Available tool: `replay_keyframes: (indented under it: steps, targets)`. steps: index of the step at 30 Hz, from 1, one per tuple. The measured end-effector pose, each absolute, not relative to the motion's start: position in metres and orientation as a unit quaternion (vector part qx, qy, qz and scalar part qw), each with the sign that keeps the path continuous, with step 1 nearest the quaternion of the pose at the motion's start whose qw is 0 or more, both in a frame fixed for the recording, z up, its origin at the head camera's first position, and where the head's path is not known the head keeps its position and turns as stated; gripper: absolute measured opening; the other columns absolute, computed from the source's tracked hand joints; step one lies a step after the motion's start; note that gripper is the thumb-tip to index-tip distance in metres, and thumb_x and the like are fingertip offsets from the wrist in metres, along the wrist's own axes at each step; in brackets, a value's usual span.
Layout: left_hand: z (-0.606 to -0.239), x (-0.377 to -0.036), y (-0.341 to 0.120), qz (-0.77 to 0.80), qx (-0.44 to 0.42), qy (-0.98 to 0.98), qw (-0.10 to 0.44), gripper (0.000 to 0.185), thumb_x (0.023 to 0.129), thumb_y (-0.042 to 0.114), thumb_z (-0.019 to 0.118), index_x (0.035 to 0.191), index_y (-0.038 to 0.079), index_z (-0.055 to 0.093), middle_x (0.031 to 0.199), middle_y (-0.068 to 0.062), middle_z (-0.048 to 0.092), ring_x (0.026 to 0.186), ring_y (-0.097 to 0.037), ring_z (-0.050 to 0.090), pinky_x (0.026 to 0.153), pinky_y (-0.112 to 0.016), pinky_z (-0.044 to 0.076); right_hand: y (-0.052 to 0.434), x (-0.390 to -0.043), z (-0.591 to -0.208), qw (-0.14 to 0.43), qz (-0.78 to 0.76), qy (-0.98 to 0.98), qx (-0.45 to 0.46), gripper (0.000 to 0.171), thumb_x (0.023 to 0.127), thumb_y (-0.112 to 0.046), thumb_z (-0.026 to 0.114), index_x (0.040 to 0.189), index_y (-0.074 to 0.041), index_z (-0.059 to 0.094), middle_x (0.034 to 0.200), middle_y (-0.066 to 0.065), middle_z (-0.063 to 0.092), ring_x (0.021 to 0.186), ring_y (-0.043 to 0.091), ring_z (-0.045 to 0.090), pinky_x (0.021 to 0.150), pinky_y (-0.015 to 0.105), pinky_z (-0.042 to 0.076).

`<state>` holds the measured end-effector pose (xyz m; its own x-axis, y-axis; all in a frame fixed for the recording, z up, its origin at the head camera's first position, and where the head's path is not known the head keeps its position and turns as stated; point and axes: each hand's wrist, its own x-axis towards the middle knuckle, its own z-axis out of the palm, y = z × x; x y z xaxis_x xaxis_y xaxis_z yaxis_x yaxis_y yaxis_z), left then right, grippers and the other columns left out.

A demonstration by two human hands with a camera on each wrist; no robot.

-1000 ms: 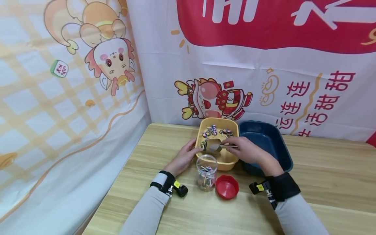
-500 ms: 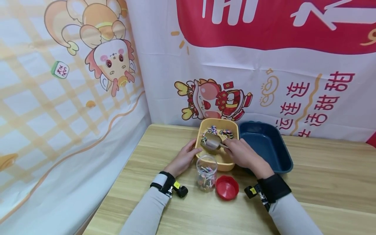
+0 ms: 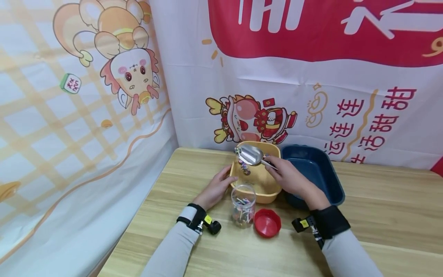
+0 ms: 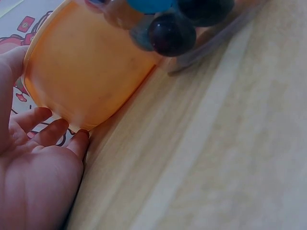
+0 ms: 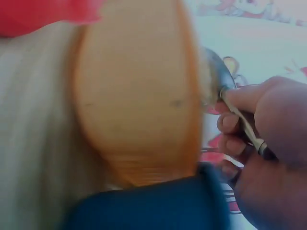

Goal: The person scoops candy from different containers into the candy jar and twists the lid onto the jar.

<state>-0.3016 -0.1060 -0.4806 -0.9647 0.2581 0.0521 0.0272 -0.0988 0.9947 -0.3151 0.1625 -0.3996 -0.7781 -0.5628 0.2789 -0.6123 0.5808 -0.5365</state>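
Observation:
My right hand (image 3: 286,175) holds the handle of a metal scoop (image 3: 251,155) above the far half of a yellow tub (image 3: 262,182). Small multicoloured lollipops (image 3: 245,168) show below the scoop, and one or more sit at its left tip. The scoop hides part of the tub's far end. In the right wrist view, the fingers wrap round the scoop's handle (image 5: 244,125). My left hand (image 3: 216,187) grips the tub's left side, thumb at the rim. The left wrist view shows its fingertips (image 4: 57,125) against the outer wall.
A clear jar (image 3: 243,211) with several lollipops stands open in front of the tub. Beside it lies a red lid (image 3: 267,223). A dark blue tub (image 3: 316,173) adjoins the yellow one on the right. Printed cloth (image 3: 194,88) hangs behind the table.
My right hand has lifted the scoop from low inside the tub, raising it toward the tub's far end with its bowl facing up. The left hand has stayed put.

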Motion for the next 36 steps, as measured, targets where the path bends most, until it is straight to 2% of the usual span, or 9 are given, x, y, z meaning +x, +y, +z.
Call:
replay_keyframes:
  steps: [2, 6, 8, 15, 17, 24, 27, 32, 36]
  targets:
    - [-0.481, -0.301, -0.106, 0.733, 0.103, 0.668, 0.078, 0.069, 0.102, 0.011, 0.058, 0.162, 0.005, 0.024, 0.167, -0.018, 0.024, 0.152, -0.032, 0.028, 0.126, -0.042, 0.025, 0.166, -0.311, -0.392, 0.042, 0.342, -0.877, 0.336, 0.029, 0.108, -0.021, 0.052, 0.132, -0.007, 0.060, 0.105, 0.006, 0.066, 0.091, 0.021, 0.059, 0.078, 0.035, 0.055]
    - [-0.480, -0.300, -0.105, 0.728, 0.091, 0.675, 0.080, 0.070, 0.102, 0.013, 0.058, 0.162, 0.006, 0.022, 0.168, -0.018, 0.023, 0.153, -0.032, 0.026, 0.126, -0.043, 0.024, 0.173, -0.299, -0.370, 0.054, 0.384, -0.853, 0.350, 0.029, 0.108, -0.023, 0.052, 0.133, -0.010, 0.061, 0.099, 0.005, 0.065, 0.082, 0.020, 0.059, 0.068, 0.031, 0.054]
    - [-0.480, -0.300, -0.106, 0.724, 0.084, 0.679, 0.085, 0.069, 0.103, 0.015, 0.057, 0.163, 0.009, 0.023, 0.168, -0.016, 0.023, 0.153, -0.030, 0.027, 0.125, -0.041, 0.025, 0.177, -0.292, -0.360, 0.056, 0.396, -0.844, 0.357, 0.030, 0.108, -0.024, 0.052, 0.134, -0.012, 0.061, 0.093, 0.004, 0.061, 0.076, 0.021, 0.055, 0.061, 0.030, 0.048]
    - [-0.483, -0.299, -0.107, 0.726, 0.099, 0.675, 0.087, 0.064, 0.105, 0.012, 0.053, 0.162, 0.008, 0.025, 0.167, -0.017, 0.026, 0.152, -0.031, 0.029, 0.125, -0.042, 0.025, 0.194, -0.274, -0.333, 0.065, 0.391, -0.829, 0.393, 0.029, 0.106, -0.018, 0.057, 0.134, -0.013, 0.063, 0.099, 0.004, 0.062, 0.069, 0.018, 0.049, 0.059, 0.029, 0.043]
    - [-0.484, -0.300, -0.108, 0.729, 0.098, 0.672, 0.088, 0.065, 0.105, 0.012, 0.054, 0.162, 0.008, 0.024, 0.167, -0.016, 0.026, 0.152, -0.030, 0.030, 0.125, -0.040, 0.026, 0.199, -0.268, -0.326, 0.069, 0.386, -0.827, 0.402, 0.029, 0.105, -0.016, 0.059, 0.133, -0.013, 0.065, 0.094, 0.003, 0.061, 0.064, 0.017, 0.046, 0.057, 0.029, 0.042]
    - [-0.483, -0.304, -0.107, 0.723, 0.102, 0.679, 0.081, 0.064, 0.105, 0.013, 0.054, 0.162, 0.010, 0.026, 0.167, -0.013, 0.027, 0.152, -0.027, 0.030, 0.124, -0.039, 0.028, 0.219, -0.242, -0.299, 0.078, 0.355, -0.830, 0.423, 0.026, 0.099, -0.010, 0.067, 0.124, -0.014, 0.073, 0.074, -0.008, 0.059, 0.058, 0.012, 0.049, 0.053, 0.025, 0.044]
    - [-0.481, -0.306, -0.106, 0.727, 0.104, 0.674, 0.079, 0.065, 0.104, 0.013, 0.056, 0.162, 0.011, 0.027, 0.167, -0.013, 0.028, 0.151, -0.027, 0.033, 0.123, -0.039, 0.030, 0.226, -0.232, -0.290, 0.058, 0.335, -0.844, 0.415, 0.022, 0.098, -0.015, 0.070, 0.118, -0.018, 0.076, 0.075, -0.011, 0.062, 0.057, 0.011, 0.051, 0.052, 0.024, 0.044]
    - [-0.479, -0.306, -0.104, 0.735, 0.108, 0.665, 0.075, 0.066, 0.103, 0.008, 0.055, 0.162, 0.005, 0.024, 0.166, -0.019, 0.027, 0.150, -0.032, 0.033, 0.123, -0.040, 0.031, 0.229, -0.224, -0.286, 0.001, 0.298, -0.867, 0.399, 0.017, 0.095, -0.031, 0.074, 0.111, -0.026, 0.079, 0.080, -0.014, 0.068, 0.058, 0.010, 0.056, 0.052, 0.023, 0.046]
    - [-0.479, -0.304, -0.103, 0.737, 0.108, 0.663, 0.080, 0.066, 0.104, 0.007, 0.054, 0.162, 0.003, 0.023, 0.166, -0.021, 0.025, 0.151, -0.034, 0.031, 0.124, -0.041, 0.029, 0.229, -0.222, -0.286, -0.025, 0.280, -0.872, 0.401, 0.020, 0.094, -0.037, 0.073, 0.109, -0.026, 0.080, 0.090, -0.015, 0.073, 0.067, 0.008, 0.061, 0.057, 0.022, 0.050]
